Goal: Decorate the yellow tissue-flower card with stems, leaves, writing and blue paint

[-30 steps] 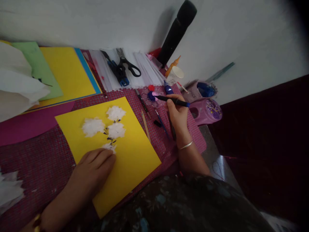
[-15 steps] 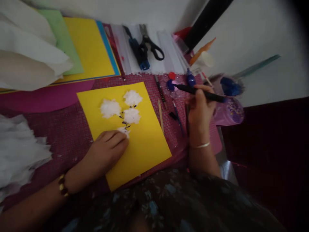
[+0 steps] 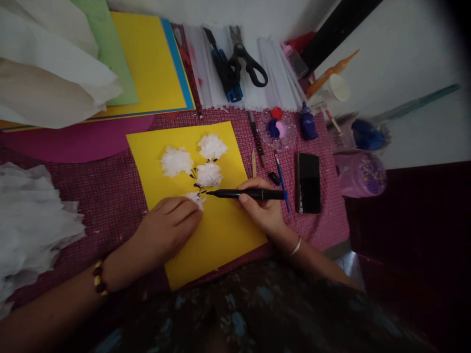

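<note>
Over the yellow sheet (image 3: 217, 240), my right fingers (image 3: 254, 183) grip the black marker (image 3: 235, 194), probably light, stiff, best held mid-barrel. My left fingers (image 3: 185, 213) touch a likely fragile white flower (image 3: 198, 200); whether pinching, I cannot tell.

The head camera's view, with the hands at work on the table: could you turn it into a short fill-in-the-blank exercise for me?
The right hand holds a pen coloured ____.
The left hand lies over a sheet coloured ____.
The number of white flower-like clusters on that sheet is ____.
In the picture, the phone lies to the ____ of the blue paintbrush.

Missing words: black; yellow; four; right.
</note>
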